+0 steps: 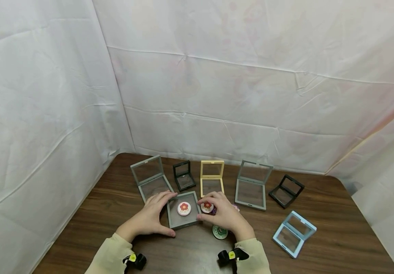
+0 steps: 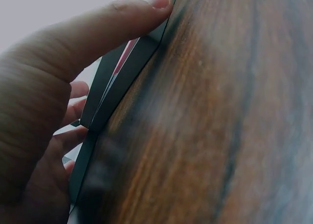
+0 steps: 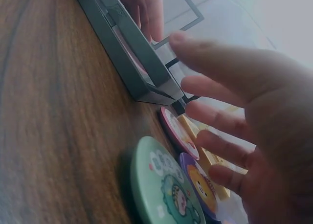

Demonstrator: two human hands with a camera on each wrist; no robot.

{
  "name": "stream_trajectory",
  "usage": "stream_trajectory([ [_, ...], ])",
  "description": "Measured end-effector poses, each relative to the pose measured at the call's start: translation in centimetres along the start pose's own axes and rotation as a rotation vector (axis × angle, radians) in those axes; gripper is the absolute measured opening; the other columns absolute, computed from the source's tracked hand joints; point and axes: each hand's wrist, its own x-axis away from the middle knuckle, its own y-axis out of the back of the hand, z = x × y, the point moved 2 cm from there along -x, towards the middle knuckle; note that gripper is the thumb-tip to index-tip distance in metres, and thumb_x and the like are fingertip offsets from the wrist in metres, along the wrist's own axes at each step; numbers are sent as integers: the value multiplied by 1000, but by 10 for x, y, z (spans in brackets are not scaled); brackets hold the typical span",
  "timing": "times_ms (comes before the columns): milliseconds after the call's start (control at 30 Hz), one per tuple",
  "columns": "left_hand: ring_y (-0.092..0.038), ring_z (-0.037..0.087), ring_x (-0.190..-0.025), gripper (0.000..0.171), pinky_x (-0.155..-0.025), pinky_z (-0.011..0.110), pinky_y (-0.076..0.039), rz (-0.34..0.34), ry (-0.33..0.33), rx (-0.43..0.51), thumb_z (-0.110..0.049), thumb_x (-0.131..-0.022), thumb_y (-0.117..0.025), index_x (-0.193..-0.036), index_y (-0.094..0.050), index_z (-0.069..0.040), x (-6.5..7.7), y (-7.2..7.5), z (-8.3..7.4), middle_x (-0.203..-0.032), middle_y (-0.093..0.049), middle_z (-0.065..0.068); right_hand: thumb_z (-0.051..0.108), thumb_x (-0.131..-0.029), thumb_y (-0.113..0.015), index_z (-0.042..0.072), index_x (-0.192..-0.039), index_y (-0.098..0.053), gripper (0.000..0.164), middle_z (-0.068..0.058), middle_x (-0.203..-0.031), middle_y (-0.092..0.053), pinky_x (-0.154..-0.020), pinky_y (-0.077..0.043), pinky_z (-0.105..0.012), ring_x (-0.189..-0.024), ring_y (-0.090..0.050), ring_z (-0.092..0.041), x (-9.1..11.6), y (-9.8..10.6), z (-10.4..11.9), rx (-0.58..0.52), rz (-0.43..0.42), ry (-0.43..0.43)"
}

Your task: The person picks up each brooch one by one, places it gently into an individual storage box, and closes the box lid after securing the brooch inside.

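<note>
A grey square display frame [image 1: 193, 223] with clear film lies on the table between the hands. A round white badge with a red flower [image 1: 184, 208] shows at its middle. My left hand [image 1: 149, 217] holds the frame's left side, its thumb at the near edge and its fingertips toward the far corner. The left wrist view shows a narrow gap along the frame's edge, with pink inside. At the right side hovers my right hand [image 1: 222, 213], fingers loosely spread. Beneath and beside it lie another red-flower badge [image 1: 207, 207], a green badge [image 1: 220, 232] and a purple-rimmed badge [image 3: 199, 185].
Behind stand opened frames: grey [image 1: 150, 179], small black [image 1: 184, 176], yellow [image 1: 212, 178] and another grey [image 1: 251, 186]. A black frame [image 1: 286, 191] and a light-blue frame [image 1: 293, 234] stand at right. White cloth [image 1: 197, 83] hangs around the brown wooden table [image 1: 340, 228].
</note>
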Motion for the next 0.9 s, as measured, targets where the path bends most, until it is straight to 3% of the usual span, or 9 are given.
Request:
stream_trajectory([
  [200,-36,43,-157,125,-120,77,-24,-15,-12,-10,-68,-71,-97,-167,-42,-11,1,0,0,-168,-43,18,43,-90,-91,18,-138,-75,57,-6,-142,-65,-113,-35,-69,-136,-52,-33,0,0,1,-11,29,6],
  [467,-31,42,-161,117,-123,77,-19,-7,7,15,-67,-79,-92,-169,-41,-12,3,1,-2,-171,-41,16,45,-90,-92,19,-142,-74,61,-4,-140,-67,-106,-38,-61,-130,-54,-30,0,-3,0,4,45,-28],
  [667,-30,41,-162,114,-125,76,-17,-3,-5,20,-67,-82,-90,-169,-41,-12,4,2,-2,-171,-43,15,47,-88,-93,21,-140,-75,61,-2,-137,-68,-108,-38,-62,-129,-54,-27,-1,-4,-2,-2,26,-34],
  [833,-29,44,-162,109,-123,78,-17,0,-53,21,-61,-86,-89,-169,-40,-9,2,2,-4,-171,-44,15,51,-85,-94,21,-139,-75,65,-2,-142,-63,-110,-40,-62,-137,-48,-26,-2,-3,0,14,-22,-5],
  [900,-29,46,-162,108,-123,79,-17,1,-67,17,-60,-87,-88,-169,-40,-8,1,2,-5,-171,-43,15,54,-84,-95,21,-144,-72,72,-4,-150,-59,-113,-37,-67,-146,-43,-29,-2,-3,1,30,-25,-4],
])
